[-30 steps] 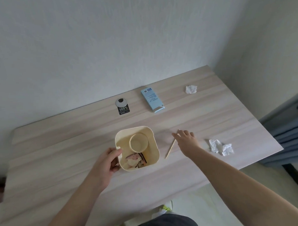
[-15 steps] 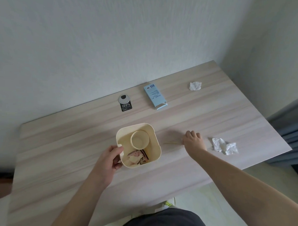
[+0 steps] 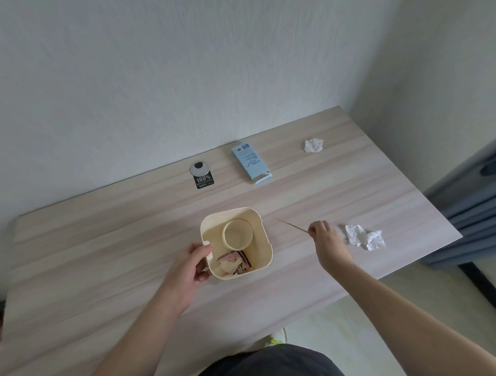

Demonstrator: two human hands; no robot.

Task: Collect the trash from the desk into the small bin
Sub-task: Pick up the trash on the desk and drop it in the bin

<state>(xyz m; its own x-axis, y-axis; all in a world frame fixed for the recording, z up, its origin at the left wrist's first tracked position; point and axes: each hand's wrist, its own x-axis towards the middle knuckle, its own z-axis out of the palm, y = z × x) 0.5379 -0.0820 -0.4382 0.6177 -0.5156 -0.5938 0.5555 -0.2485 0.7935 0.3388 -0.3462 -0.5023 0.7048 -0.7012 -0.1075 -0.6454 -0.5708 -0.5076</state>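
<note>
The left hand (image 3: 191, 266) is wrapped around the near-left corner of the small cream bin (image 3: 237, 242), which stands on the wooden desk (image 3: 95, 266) and holds a paper cup (image 3: 238, 234) and some wrappers (image 3: 235, 264). The right hand (image 3: 324, 238), just right of the bin, is closed with its fingertips pinching one end of a thin wooden stick (image 3: 292, 226), which seems lifted off the desk and points toward the bin. A crumpled tissue (image 3: 364, 237) lies just right of that hand, a smaller tissue ball (image 3: 313, 145) far right, and a blue box (image 3: 250, 163) near the wall.
</note>
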